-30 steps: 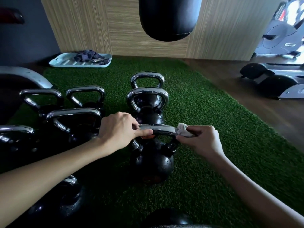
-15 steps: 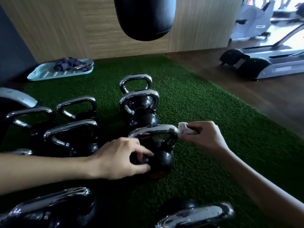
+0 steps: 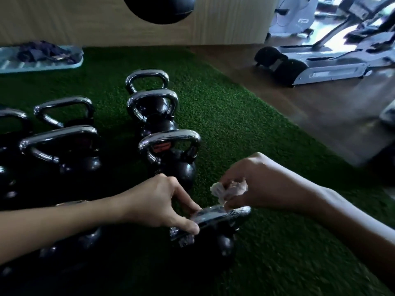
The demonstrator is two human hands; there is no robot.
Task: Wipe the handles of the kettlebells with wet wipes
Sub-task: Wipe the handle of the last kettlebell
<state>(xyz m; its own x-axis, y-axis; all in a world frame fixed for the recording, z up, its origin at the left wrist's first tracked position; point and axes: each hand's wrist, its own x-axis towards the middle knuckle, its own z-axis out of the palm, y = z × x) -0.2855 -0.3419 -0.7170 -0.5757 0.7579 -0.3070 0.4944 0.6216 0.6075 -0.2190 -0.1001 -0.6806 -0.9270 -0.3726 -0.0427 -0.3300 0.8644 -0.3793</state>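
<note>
**A:** What's close by?

**B:** The nearest kettlebell (image 3: 222,244) stands on green turf (image 3: 245,124). A second kettlebell (image 3: 181,169) is just behind it, and more kettlebells (image 3: 70,159) crowd the left. Farther off are a tray (image 3: 70,65) with a dark cloth (image 3: 40,53), a treadmill (image 3: 320,69) and a punching bag (image 3: 158,9).

**A:** Any change?

**B:** Half a second ago both hands were at the second kettlebell. Now they're on the nearest.

**A:** And the hold?

**B:** The left grip (image 3: 158,201) pinches the left end of the handle (image 3: 220,213). The right grip (image 3: 256,184) is clamped on the crumpled wet wipe (image 3: 228,189), right at the handle's top; I can't tell if it touches.
</note>
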